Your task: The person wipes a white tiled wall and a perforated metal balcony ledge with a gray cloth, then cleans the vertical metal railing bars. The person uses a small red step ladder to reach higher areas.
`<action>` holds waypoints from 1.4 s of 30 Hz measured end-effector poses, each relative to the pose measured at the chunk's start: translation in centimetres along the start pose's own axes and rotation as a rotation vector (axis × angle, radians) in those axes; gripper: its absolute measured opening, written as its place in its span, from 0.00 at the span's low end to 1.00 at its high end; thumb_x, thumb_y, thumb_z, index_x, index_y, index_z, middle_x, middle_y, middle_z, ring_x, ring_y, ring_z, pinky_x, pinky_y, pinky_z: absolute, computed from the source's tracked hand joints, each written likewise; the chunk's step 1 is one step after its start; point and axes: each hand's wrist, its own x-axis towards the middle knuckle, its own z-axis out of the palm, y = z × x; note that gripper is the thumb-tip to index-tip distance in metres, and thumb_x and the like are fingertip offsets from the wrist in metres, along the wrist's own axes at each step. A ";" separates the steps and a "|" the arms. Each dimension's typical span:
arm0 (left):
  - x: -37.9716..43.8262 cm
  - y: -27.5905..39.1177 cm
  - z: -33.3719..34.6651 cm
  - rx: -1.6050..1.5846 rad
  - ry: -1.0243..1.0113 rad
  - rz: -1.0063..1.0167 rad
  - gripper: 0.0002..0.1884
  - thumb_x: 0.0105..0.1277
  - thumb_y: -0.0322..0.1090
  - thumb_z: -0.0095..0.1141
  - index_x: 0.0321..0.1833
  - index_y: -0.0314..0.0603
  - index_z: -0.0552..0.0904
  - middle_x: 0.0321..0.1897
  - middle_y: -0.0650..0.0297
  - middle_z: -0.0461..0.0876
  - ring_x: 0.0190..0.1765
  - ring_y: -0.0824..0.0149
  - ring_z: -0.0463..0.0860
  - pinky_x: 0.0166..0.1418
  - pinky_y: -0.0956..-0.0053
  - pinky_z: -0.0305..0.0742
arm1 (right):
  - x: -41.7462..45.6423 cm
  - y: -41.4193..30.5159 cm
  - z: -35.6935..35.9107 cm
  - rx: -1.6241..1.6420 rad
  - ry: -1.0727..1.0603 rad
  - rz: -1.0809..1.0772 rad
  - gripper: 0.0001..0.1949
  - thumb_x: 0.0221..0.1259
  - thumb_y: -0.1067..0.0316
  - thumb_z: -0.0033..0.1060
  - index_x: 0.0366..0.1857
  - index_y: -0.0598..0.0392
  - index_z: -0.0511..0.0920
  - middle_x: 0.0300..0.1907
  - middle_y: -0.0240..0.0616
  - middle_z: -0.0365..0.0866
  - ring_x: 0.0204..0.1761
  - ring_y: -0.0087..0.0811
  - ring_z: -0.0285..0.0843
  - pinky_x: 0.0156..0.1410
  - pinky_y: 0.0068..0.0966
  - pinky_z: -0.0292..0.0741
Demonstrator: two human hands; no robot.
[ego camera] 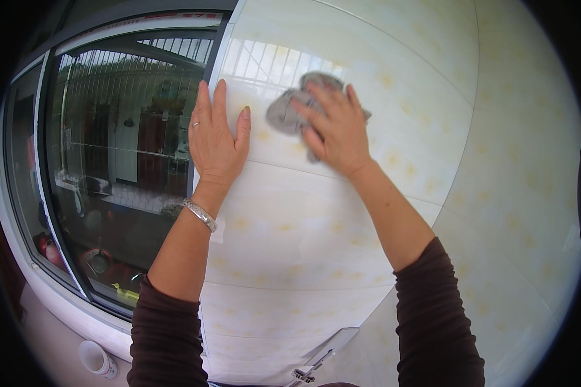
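My right hand [336,128] presses a crumpled grey cloth [285,112] against the glossy tiled wall [295,213]. Some of the cloth bunches out above and to the left of the fingers, and its edges look blurred. Flat against the wall's left edge, beside the window frame, rests my left hand [218,135], fingers apart and nothing in it. It wears a ring, and a silver bangle [200,215] circles the wrist below.
A dark-framed sliding window [121,145] fills the left side, with reflections in its glass. Low down, a flat mop head [331,346] leans near the wall's foot. A white plastic bucket [95,359] stands at lower left. Another tiled wall [508,203] meets this one at right.
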 end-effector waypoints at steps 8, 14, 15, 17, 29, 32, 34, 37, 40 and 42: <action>0.3 -0.3 -0.5 -0.144 0.040 0.031 0.30 0.74 0.46 0.48 0.75 0.42 0.66 0.74 0.42 0.62 0.71 0.41 0.69 0.70 0.55 0.66 | 1.2 -3.7 0.9 0.077 -0.142 -0.189 0.23 0.48 0.58 0.68 0.54 0.32 0.83 0.68 0.32 0.71 0.64 0.41 0.69 0.76 0.58 0.56; -0.2 0.2 -0.4 -0.129 0.024 0.020 0.30 0.73 0.47 0.50 0.75 0.42 0.67 0.74 0.40 0.62 0.72 0.41 0.68 0.70 0.55 0.67 | 12.1 0.9 4.8 -0.080 0.247 -0.017 0.22 0.58 0.56 0.63 0.59 0.38 0.81 0.67 0.38 0.71 0.66 0.47 0.68 0.75 0.58 0.58; -0.3 0.3 -0.5 -0.133 0.017 0.017 0.30 0.73 0.47 0.50 0.75 0.42 0.67 0.74 0.40 0.62 0.72 0.41 0.68 0.70 0.55 0.67 | 13.5 1.5 5.2 -0.100 0.315 0.010 0.22 0.58 0.56 0.62 0.59 0.38 0.81 0.67 0.38 0.72 0.66 0.47 0.68 0.75 0.59 0.58; -0.3 0.3 -0.7 -0.150 0.013 0.010 0.32 0.72 0.48 0.51 0.75 0.42 0.66 0.74 0.41 0.62 0.72 0.41 0.69 0.70 0.56 0.68 | 15.9 0.7 4.7 -0.104 0.246 0.106 0.23 0.62 0.56 0.56 0.62 0.42 0.79 0.70 0.46 0.68 0.70 0.50 0.63 0.74 0.62 0.57; 0.2 -0.7 -0.9 -0.366 0.153 0.092 0.31 0.74 0.47 0.48 0.76 0.39 0.64 0.76 0.44 0.62 0.71 0.40 0.70 0.70 0.55 0.68 | 6.1 -6.2 4.5 0.056 0.076 -0.040 0.22 0.55 0.57 0.66 0.57 0.35 0.82 0.67 0.36 0.72 0.67 0.46 0.68 0.74 0.61 0.58; 0.0 -0.2 -1.1 -0.378 0.101 0.073 0.26 0.76 0.40 0.44 0.75 0.40 0.66 0.76 0.48 0.64 0.74 0.46 0.67 0.74 0.60 0.63 | 2.4 -8.3 4.0 0.092 0.022 0.027 0.20 0.50 0.59 0.69 0.51 0.38 0.83 0.68 0.35 0.72 0.66 0.44 0.68 0.75 0.60 0.58; 0.2 -0.4 -0.8 -0.334 0.074 0.074 0.26 0.73 0.46 0.49 0.71 0.44 0.72 0.75 0.50 0.66 0.72 0.45 0.69 0.70 0.58 0.67 | -0.1 -9.6 3.6 0.090 -0.026 0.034 0.19 0.49 0.59 0.70 0.48 0.39 0.83 0.69 0.35 0.71 0.64 0.43 0.69 0.75 0.60 0.58; 0.2 -0.7 -0.7 -0.283 0.040 0.076 0.23 0.72 0.49 0.53 0.66 0.49 0.79 0.74 0.52 0.68 0.72 0.44 0.70 0.70 0.57 0.68 | -3.0 -11.3 3.3 0.105 -0.070 0.061 0.21 0.45 0.59 0.72 0.48 0.38 0.83 0.70 0.33 0.71 0.59 0.41 0.69 0.76 0.59 0.57; 0.4 -0.5 -0.7 -0.251 0.010 0.087 0.21 0.71 0.50 0.54 0.63 0.51 0.82 0.74 0.53 0.68 0.74 0.46 0.67 0.74 0.54 0.62 | -5.1 -12.2 2.9 0.126 -0.110 0.071 0.23 0.43 0.59 0.73 0.49 0.35 0.84 0.69 0.31 0.71 0.58 0.40 0.69 0.77 0.58 0.55; 0.4 -0.4 -0.6 -0.175 -0.018 0.101 0.21 0.71 0.50 0.54 0.63 0.53 0.82 0.75 0.54 0.67 0.76 0.46 0.64 0.77 0.50 0.56 | -6.7 -12.6 3.1 0.118 -0.135 0.019 0.24 0.42 0.58 0.72 0.50 0.31 0.84 0.70 0.30 0.70 0.57 0.39 0.70 0.78 0.60 0.54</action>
